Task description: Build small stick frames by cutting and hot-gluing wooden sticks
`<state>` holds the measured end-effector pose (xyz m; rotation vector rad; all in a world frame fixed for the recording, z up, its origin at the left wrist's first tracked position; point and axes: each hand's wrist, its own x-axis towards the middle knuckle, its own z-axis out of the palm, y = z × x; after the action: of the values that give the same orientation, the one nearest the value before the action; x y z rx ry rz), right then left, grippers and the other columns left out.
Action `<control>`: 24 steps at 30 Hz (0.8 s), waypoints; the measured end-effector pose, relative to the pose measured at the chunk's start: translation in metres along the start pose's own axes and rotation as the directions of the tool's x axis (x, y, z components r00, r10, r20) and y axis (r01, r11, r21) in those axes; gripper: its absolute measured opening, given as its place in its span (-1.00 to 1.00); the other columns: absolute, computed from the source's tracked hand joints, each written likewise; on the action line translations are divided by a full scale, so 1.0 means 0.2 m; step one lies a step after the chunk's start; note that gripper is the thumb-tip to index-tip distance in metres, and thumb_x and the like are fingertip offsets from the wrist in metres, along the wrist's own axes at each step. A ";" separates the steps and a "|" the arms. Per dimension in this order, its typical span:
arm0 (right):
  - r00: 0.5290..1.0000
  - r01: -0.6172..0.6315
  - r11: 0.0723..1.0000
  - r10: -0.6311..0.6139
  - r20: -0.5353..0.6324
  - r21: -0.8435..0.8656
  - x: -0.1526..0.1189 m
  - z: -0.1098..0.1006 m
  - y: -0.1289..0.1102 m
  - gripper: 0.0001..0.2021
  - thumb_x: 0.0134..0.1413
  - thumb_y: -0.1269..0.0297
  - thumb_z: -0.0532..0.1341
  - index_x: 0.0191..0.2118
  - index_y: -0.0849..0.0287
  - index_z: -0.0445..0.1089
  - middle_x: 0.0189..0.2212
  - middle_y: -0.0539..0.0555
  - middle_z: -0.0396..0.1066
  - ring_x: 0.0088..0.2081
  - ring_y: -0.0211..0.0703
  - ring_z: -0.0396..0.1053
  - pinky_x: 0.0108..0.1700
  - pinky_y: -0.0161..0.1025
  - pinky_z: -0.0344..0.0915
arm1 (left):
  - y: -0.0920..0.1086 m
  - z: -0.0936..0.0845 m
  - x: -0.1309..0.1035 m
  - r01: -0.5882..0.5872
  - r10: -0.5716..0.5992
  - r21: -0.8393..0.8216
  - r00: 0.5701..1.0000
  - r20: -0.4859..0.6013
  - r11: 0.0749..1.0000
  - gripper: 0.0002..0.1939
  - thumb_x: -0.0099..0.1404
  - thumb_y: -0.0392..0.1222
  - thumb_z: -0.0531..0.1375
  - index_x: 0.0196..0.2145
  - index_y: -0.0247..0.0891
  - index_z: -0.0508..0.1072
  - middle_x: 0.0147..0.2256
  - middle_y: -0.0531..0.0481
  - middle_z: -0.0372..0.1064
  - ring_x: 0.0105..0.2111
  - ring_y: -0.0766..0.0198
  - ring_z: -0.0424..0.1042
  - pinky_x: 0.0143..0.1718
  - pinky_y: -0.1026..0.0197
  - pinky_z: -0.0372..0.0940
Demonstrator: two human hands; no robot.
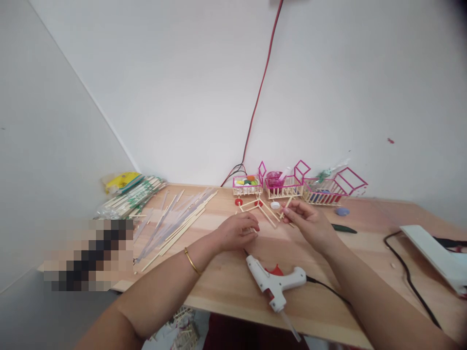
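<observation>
Wooden-stick frame (267, 217): lay on the tabletop (219, 277), just beyond the left hand (239, 231), whose fingers were curled, their hold impossible to tell. Right hand (306, 218): pinched a short stick (288, 204). Hot-glue gun (273, 282): lay nearby. Step, apparently: positioning that short stick; next move seemed to call for steady alignment.

Table (219, 279): pale tan, streaked wood grain. Far edge: three stick baskets (284, 195), cream slats under magenta rims. In front of them: cream stick frame (267, 214), red discs (238, 201), one white disc (275, 205), one violet-blue disc (342, 211). Far left corner: yellow packet (122, 181), green-printed wrapper (140, 197). Toward the left edge: cream sticks (191, 223). Near edge: white glue gun (260, 274), red trigger (275, 270), black cord (328, 287).
</observation>
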<state>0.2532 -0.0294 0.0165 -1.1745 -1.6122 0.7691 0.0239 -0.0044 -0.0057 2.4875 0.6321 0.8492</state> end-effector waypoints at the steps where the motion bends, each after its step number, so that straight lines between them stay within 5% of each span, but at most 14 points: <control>1: 1.000 0.006 1.000 -0.006 -0.001 -0.008 0.00 0.00 0.00 -0.73 0.03 0.01 0.15 -0.36 0.13 0.29 -0.55 0.00 0.36 -0.46 -0.20 0.33 -0.35 -0.23 0.27 | 0.00 0.00 0.00 0.005 -0.005 -0.004 1.000 -0.004 1.000 -0.85 0.14 -0.27 0.14 -0.30 -0.28 0.44 -0.20 -0.14 0.34 -0.20 0.24 0.34 -0.11 0.21 0.25; 13: 1.000 0.002 0.998 -0.001 -0.018 0.060 0.00 0.00 -0.01 -0.73 0.02 0.01 0.16 -0.37 0.14 0.26 -0.53 -0.02 0.31 -0.46 -0.26 0.30 -0.37 -0.28 0.25 | 0.02 -0.01 0.01 0.048 -0.063 -0.146 0.994 -0.095 0.988 -0.82 0.18 -0.19 0.13 -0.29 -0.32 0.45 -0.24 -0.16 0.38 -0.28 0.28 0.38 -0.26 0.26 0.31; 24: 0.999 0.026 1.000 -0.026 -0.030 0.007 0.00 0.00 -0.01 -0.75 0.02 0.05 0.17 -0.40 0.14 0.27 -0.54 -0.04 0.28 -0.45 -0.25 0.29 -0.35 -0.27 0.23 | -0.01 -0.01 0.01 0.039 -0.059 -0.140 0.988 -0.143 0.989 -0.80 0.20 -0.16 0.13 -0.27 -0.31 0.45 -0.23 -0.17 0.38 -0.22 0.25 0.38 -0.16 0.20 0.29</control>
<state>0.2524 -0.0309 0.0190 -1.1527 -1.5957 0.7372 0.0227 -0.0016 -0.0047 2.2926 0.6581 1.0291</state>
